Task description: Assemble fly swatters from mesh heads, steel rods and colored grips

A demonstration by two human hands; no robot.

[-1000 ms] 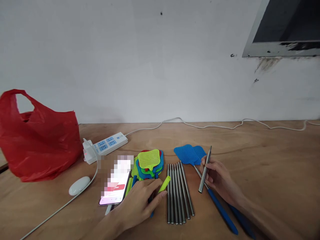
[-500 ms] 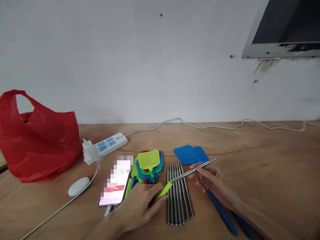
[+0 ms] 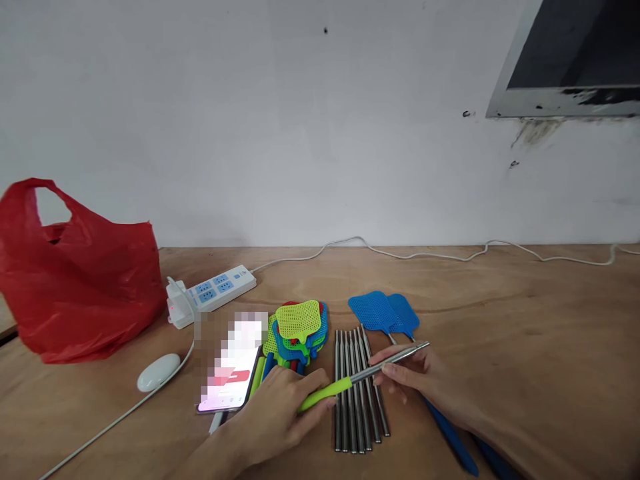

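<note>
My left hand (image 3: pixel 283 407) is closed around a yellow-green handle grip (image 3: pixel 325 393), which sits over the lower end of a metal rod (image 3: pixel 387 363). The rod's other end is pinched between the thumb and fingers of my right hand (image 3: pixel 413 373). Below it lies a row of several loose metal rods (image 3: pixel 355 413). Behind my left hand is a pile of mesh fly swatter heads (image 3: pixel 300 321) in yellow-green, blue and red, with coloured grips partly hidden by the hand. Two blue fly swatters (image 3: pixel 373 311) lie under and behind my right hand, their blue grips showing below my forearm.
A lit phone (image 3: pixel 235 363) lies left of my left hand. Farther left are a white mouse-shaped object (image 3: pixel 159 372), a white cable, a power strip (image 3: pixel 225 288) and a red plastic bag (image 3: pixel 85 287). A white wall rises behind the wooden table (image 3: pixel 525 313).
My right hand has come lower and slightly left, so the rod tilts less. More of the yellow-green grip shows between my hands.
</note>
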